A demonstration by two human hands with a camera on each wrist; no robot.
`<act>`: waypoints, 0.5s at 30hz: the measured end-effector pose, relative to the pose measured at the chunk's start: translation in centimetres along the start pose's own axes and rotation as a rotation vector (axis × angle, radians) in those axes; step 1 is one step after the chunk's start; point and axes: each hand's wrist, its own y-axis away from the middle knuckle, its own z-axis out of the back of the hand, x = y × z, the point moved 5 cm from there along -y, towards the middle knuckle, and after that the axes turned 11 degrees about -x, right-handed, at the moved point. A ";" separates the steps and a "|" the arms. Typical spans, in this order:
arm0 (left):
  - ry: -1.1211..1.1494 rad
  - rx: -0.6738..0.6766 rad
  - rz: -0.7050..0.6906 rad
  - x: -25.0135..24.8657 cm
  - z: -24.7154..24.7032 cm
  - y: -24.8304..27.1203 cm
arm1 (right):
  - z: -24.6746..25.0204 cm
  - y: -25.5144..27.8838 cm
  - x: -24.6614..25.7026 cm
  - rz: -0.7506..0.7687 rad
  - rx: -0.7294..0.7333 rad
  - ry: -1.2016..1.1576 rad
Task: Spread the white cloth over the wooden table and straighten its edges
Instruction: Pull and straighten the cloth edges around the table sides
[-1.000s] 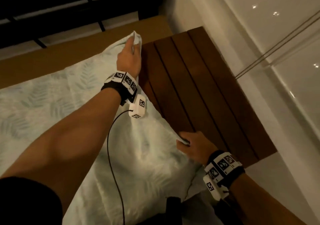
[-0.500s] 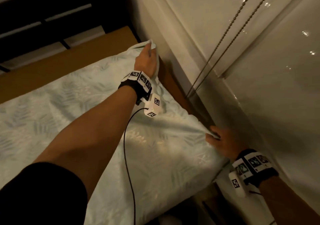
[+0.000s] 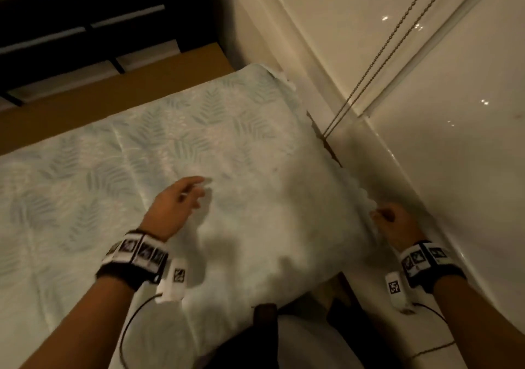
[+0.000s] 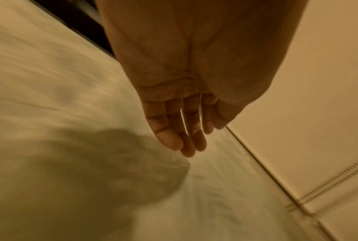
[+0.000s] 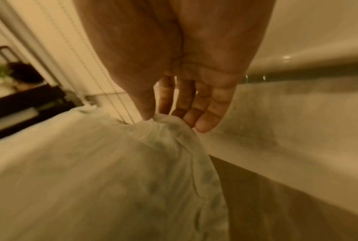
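I have the white cloth (image 3: 216,152) lying over nearly all of the wooden table (image 3: 331,152), of which only a thin dark sliver shows at the right edge, against the wall (image 3: 426,169). My right hand (image 3: 396,225) is at that right edge near the front corner, thumb and fingertip pinching a small gather of the hem while the other fingers hang loose; I hold it there to keep tension across the end that hangs toward me. My left hand (image 3: 177,205) is spread and holds nothing, fingers straight, palm down over the middle of the cloth; the wrist view is blurred, so I think it hovers just above the fabric rather than pressing it. I judge the spreading mostly done: the far right corner (image 3: 279,77) looks bunched, and faint creases run across the left part, so smoothing and squaring the edges remain
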 end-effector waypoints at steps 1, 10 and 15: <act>-0.044 -0.050 0.005 2.0 2.4 2.9 | 0.2 1.2 -0.4 0.007 -0.040 0.049; -0.552 0.057 -0.069 14.1 5.9 25.9 | -10.4 15.7 4.8 0.928 0.345 0.566; -0.676 -0.062 -0.224 13.5 2.5 28.6 | -14.0 18.9 6.2 1.261 0.430 0.691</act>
